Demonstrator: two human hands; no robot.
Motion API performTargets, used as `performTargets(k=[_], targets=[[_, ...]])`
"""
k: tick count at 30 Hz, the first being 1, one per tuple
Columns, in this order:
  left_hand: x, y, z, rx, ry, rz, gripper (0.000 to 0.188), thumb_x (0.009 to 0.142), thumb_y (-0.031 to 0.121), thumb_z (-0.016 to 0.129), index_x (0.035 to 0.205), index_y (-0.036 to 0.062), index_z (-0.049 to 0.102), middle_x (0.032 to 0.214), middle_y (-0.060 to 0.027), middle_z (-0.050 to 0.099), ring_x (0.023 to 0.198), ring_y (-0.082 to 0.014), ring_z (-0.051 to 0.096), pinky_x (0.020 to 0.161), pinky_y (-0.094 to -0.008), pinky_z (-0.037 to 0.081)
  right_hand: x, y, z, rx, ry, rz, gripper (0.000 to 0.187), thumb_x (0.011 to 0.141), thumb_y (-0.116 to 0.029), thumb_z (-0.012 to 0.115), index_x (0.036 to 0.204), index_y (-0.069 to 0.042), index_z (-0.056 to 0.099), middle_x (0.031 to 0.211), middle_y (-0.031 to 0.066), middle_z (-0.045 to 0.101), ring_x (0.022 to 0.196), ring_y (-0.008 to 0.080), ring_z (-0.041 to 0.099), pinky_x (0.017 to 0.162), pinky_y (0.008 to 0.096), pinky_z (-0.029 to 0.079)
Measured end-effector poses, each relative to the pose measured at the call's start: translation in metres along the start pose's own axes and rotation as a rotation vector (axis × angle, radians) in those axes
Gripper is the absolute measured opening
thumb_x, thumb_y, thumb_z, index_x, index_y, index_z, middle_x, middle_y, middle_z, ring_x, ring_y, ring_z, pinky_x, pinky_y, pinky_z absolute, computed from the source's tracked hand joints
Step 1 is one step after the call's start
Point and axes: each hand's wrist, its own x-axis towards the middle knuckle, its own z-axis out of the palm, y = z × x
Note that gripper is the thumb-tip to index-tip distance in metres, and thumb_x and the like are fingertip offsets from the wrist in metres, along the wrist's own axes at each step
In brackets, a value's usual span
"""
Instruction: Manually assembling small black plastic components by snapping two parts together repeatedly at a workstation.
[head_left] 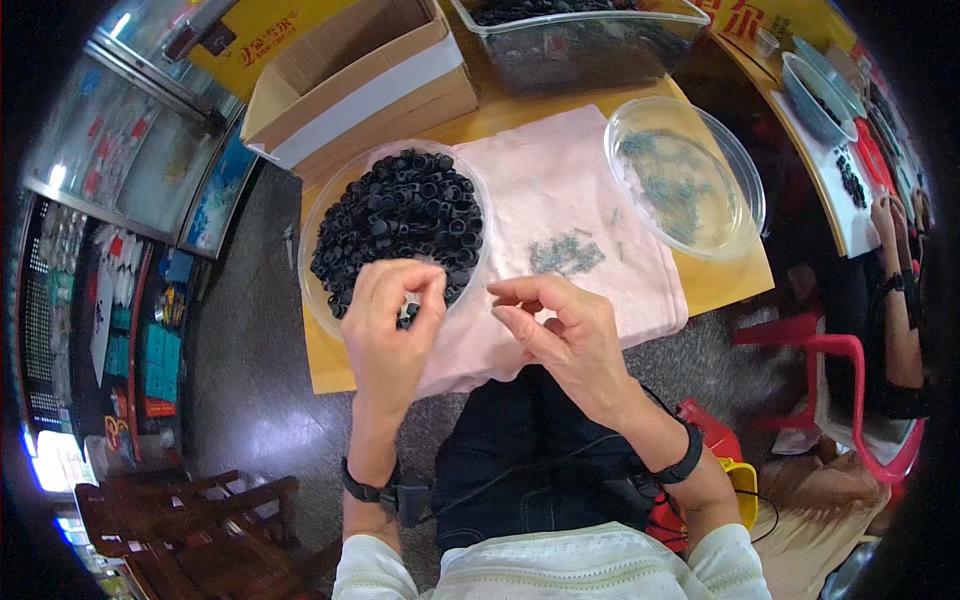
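My left hand (pixel 392 310) is closed in a pinch over the near side of a round clear tub (pixel 477 178) heaped with small black ring-shaped plastic parts (pixel 395 215). Whatever its fingertips hold is too small or hidden to make out. To its right, my right hand (pixel 560 318) hovers over a pink cloth (pixel 530 140), thumb and forefinger drawn together in a pinch, with any piece between them too small to see. A loose pile of tiny grey-green slender pieces (pixel 566 254) lies on the cloth just beyond the right hand.
More slender pieces lie in a round clear tub (pixel 757 200) at the right. A cardboard box (pixel 365 95) and a large clear bin (pixel 590 60) of dark parts stand at the back. Far right, another person's hand (pixel 890 225) works at a table beside a red plastic chair (pixel 850 350).
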Motion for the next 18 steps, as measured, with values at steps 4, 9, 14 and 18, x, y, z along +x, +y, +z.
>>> performTargets(k=[4,9,14,18], targets=[[-0.019,0.023,0.012,-0.055,0.009,0.175,0.021,0.068,-0.004,0.069,0.086,0.0038,0.063,0.083,-0.0085,0.062,0.075,-0.0233,0.059,0.065,-0.0313,0.047,-0.011,-0.001,0.001,0.701,0.044,0.288,0.025,0.087,-0.013,0.063,0.108,0.000,0.059,0.090,0.0029,0.063,0.075,0.0070,0.058,0.061,0.0192,0.050],[-0.039,0.040,0.037,-0.148,0.035,0.212,0.025,0.066,-0.006,0.070,0.089,0.0031,0.063,0.086,-0.0085,0.063,0.077,-0.0236,0.060,0.066,-0.0310,0.048,-0.031,0.005,-0.018,0.950,0.073,0.491,0.022,0.086,-0.010,0.064,0.105,0.000,0.060,0.090,0.0049,0.063,0.079,0.0080,0.061,0.066,0.0209,0.054],[-0.035,0.044,0.052,-0.200,-0.055,0.106,0.020,0.074,-0.007,0.065,0.093,-0.0007,0.062,0.090,-0.0124,0.061,0.080,-0.0261,0.060,0.069,-0.0323,0.048,-0.038,0.011,-0.041,0.606,0.254,0.333,0.018,0.085,-0.006,0.064,0.102,0.001,0.061,0.091,0.0058,0.064,0.079,0.0102,0.062,0.065,0.0223,0.054],[-0.024,0.040,0.064,-0.114,-0.195,-0.028,0.013,0.080,-0.004,0.062,0.093,-0.0024,0.062,0.088,-0.0115,0.061,0.073,-0.0207,0.059,0.067,-0.0283,0.047,-0.030,0.012,-0.057,-0.230,0.296,-0.005,0.017,0.078,-0.003,0.066,0.095,-0.004,0.063,0.088,0.0068,0.061,0.070,0.0151,0.061,0.061,0.0253,0.051]])
